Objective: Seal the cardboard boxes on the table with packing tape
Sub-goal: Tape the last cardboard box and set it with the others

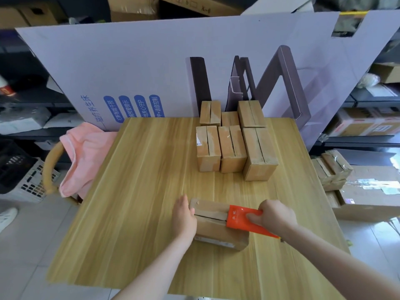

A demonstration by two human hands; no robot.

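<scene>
A small cardboard box [214, 228] lies near the front of the wooden table [134, 191], its top seam running left to right. My left hand [184, 215] presses against the box's left end. My right hand [275, 215] grips an orange tape dispenser [240, 217] that rests on the right half of the box's top, over the seam. Several more cardboard boxes [231, 146] stand in two rows at the table's far right, their top flaps closed with visible slits.
A large pale printed cardboard sheet [151, 68] stands upright behind the table. A chair with pink cloth [84, 161] sits at the table's left edge. Taped boxes [333, 169] are stacked on a big carton at the right. Shelves line both sides.
</scene>
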